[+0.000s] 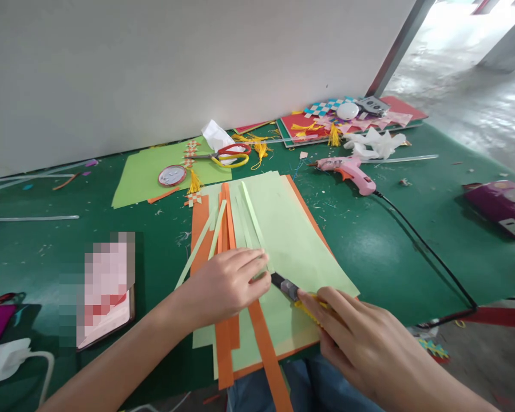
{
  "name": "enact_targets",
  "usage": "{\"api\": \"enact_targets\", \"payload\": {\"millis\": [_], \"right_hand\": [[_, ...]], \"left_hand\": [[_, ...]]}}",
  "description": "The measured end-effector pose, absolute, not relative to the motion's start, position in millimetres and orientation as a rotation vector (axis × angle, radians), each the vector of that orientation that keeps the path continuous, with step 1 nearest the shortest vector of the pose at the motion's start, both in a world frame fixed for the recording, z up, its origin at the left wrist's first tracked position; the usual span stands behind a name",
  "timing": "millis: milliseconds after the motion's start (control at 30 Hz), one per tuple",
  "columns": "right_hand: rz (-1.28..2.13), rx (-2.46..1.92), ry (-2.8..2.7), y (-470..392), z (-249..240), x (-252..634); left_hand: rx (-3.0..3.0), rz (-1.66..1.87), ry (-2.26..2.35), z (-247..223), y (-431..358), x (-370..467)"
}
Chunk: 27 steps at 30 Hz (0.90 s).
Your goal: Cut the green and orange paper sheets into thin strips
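My right hand (352,332) is wrapped around a yellow utility knife (288,287), its dark blade end angled up and left, close to my left fingertips. With fingers curled together, my left hand (234,280) presses on paper strips lying over light green paper sheets (300,252). A narrow light green paper strip (253,216) runs up from its fingertips. Below the hand, an orange paper strip (268,355) extends past the table's front edge. More orange strips (227,212) and a pale green strip (195,252) lie to the left. My hand hides where the strips meet.
Red-and-yellow scissors (232,154) and a round tin (172,175) lie near green paper (137,171). A pink glue gun (347,171) trails a black cord (429,246) at right. A phone (107,320) is at left, a purple power strip (502,206) far right.
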State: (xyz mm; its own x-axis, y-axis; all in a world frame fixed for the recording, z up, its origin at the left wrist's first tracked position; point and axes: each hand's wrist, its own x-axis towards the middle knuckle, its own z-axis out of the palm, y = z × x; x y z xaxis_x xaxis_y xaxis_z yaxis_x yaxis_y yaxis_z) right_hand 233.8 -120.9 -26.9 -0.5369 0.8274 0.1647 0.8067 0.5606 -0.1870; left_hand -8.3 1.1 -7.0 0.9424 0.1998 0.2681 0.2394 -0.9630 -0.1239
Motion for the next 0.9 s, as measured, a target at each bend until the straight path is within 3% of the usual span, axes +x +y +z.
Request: {"api": "enact_targets", "payload": {"millis": [900], "right_hand": [[0.180,-1.323,-2.641,-114.4,-20.8,241.9]], "left_hand": [[-3.079,-0.422,-0.424,-12.7,3.4,-17.1]]}}
